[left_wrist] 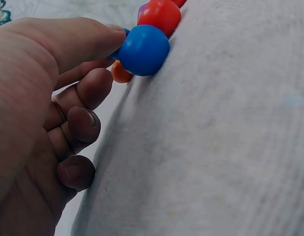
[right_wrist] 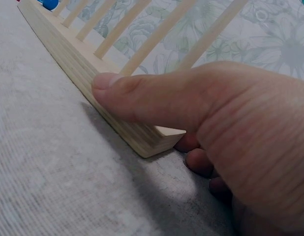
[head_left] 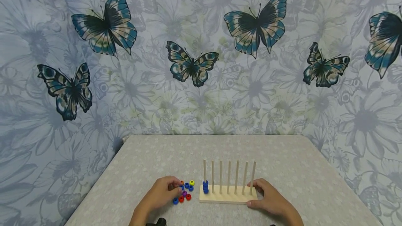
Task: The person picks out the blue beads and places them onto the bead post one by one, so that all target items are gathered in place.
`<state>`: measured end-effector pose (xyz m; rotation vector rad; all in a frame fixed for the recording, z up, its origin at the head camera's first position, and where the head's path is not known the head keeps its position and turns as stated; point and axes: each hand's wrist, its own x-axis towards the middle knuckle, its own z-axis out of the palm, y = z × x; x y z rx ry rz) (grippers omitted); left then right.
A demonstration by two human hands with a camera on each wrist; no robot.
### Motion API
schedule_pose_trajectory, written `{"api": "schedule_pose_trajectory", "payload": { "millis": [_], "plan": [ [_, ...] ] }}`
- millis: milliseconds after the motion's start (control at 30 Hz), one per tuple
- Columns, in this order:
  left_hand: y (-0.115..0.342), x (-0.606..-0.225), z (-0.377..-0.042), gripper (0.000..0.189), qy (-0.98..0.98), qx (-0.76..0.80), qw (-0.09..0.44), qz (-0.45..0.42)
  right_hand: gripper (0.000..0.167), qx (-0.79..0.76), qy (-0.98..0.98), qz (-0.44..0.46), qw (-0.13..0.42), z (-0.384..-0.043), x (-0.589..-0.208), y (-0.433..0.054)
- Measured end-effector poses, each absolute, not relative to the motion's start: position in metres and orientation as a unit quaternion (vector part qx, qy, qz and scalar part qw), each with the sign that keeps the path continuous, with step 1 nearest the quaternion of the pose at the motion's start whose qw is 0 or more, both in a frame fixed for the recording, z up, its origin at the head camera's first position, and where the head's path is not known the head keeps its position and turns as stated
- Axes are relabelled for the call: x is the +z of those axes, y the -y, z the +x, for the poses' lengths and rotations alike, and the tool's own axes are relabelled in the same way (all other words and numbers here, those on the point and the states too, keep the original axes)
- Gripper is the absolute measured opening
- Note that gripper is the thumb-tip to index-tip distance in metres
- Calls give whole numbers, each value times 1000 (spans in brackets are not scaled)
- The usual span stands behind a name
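My left hand (head_left: 163, 191) is over the left part of a loose group of beads, its thumb and index finger pinching a blue bead (head_left: 182, 187). In the left wrist view that bead is mostly hidden behind the thumb and a nearer blue bead (left_wrist: 146, 50). The other fingers curl loosely beneath. With my right hand (head_left: 272, 198) I grip the right end of a wooden peg stand (head_left: 224, 198), thumb on its front edge and fingers behind. Blue beads (head_left: 205, 187) are stacked on the stand's leftmost peg; the other pegs are bare.
Around the left fingertips lie red beads (head_left: 188, 196), a purple bead (head_left: 184, 193), a yellow bead (head_left: 192, 182), an orange bead (left_wrist: 121, 72) and more blue ones. A pale patterned cloth covers the table (head_left: 201, 149). Behind it stands a butterfly-patterned wall (head_left: 257, 114).
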<state>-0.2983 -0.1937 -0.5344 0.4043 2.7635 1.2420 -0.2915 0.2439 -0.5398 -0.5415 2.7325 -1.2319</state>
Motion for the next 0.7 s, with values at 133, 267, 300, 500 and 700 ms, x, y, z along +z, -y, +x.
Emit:
{"api": "schedule_pose_trajectory", "payload": {
  "millis": [133, 267, 300, 500, 700],
  "plan": [
    [196, -534, -299, 15, -903, 407, 35, 131, 57, -400, -900, -165, 54, -293, -541, -244],
    [196, -535, -299, 16, -903, 408, 36, 130, 57, -401, -900, -161, 56, -292, -541, -244],
    [196, -535, -299, 15, -903, 408, 35, 129, 57, -401, -900, -161, 55, -292, -541, -244],
    [196, -534, -298, 15, -902, 417, 27, 108, 57, -404, -898, -168, 54, -291, -540, -245],
    [195, -531, -297, 14, -905, 416, 2, 89, 57, -406, -896, -170, 52, -291, -541, -245]
  ]
}}
